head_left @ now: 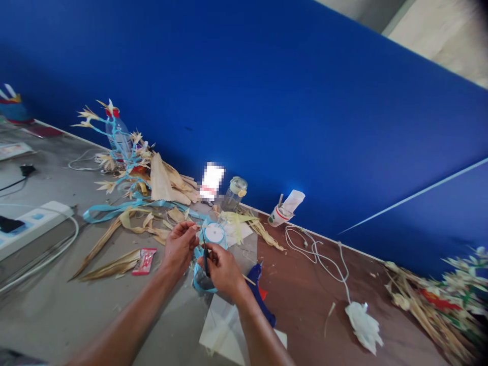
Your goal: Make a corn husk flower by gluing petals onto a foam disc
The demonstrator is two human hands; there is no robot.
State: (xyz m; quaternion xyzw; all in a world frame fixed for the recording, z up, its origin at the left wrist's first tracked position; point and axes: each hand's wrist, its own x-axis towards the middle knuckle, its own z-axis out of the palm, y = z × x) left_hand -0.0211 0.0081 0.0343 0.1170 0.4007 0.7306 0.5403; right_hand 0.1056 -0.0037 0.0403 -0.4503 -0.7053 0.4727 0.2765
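My right hand (222, 267) is closed round the dark handles of a pair of scissors (206, 253), whose thin blades point up and away from me. Close by on the left, my left hand (182, 245) is pinched at the fingertips, beside the blade tips; whatever is in the pinch is too small to make out. Just behind the scissors lies a roll of light blue ribbon (214, 233) with a white centre. More blue ribbon shows below the hands. A blue glue gun (262, 300) lies beside my right forearm, on white sheets (223, 325).
Dried corn husks (173, 183) and a blue-stemmed husk flower branch (124, 152) stand at the left. A lit phone (212, 181), a glass jar (234, 193) and a paper cup (279, 215) line the blue partition. A power strip (34, 229) lies far left, a white cable (320, 256) right.
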